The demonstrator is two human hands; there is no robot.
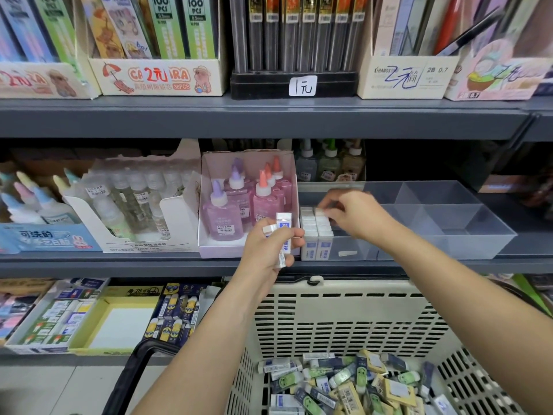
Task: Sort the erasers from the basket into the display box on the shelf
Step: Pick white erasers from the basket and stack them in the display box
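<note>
I see two rows of white block erasers [316,226] standing on end in the near-left compartment of the clear plastic display box [466,226], which sits on the grey metal shelf [119,260]. The blocks are rectangular, packed side by side, with blue-printed paper sleeves showing through the box's front wall. My right hand [356,215] is over the far end of those rows, at about 12 o'clock from them, fingertips pinched narrow on the top of one eraser there. The rest of the box, out toward 3 o'clock, is divided into smooth see-through cells.

My left hand [270,248] hangs just in front of the shelf edge, at 9 o'clock from the rows, fingers curled around a small bunch of sleeved erasers [283,226]; one sticks up above the thumb, another pokes out below the palm.

At 6 o'clock, below the shelf, is the beige plastic basket [344,319], its walls slotted in a grid, with a black handle at its left. In its bottom lies a loose heap of erasers [353,384]: white, green and yellow ones, lying at all angles.

At 9 o'clock from the box stands a white cardboard carton [206,244] of glossy pink and lilac glue bottles [223,215] with cone caps.
</note>
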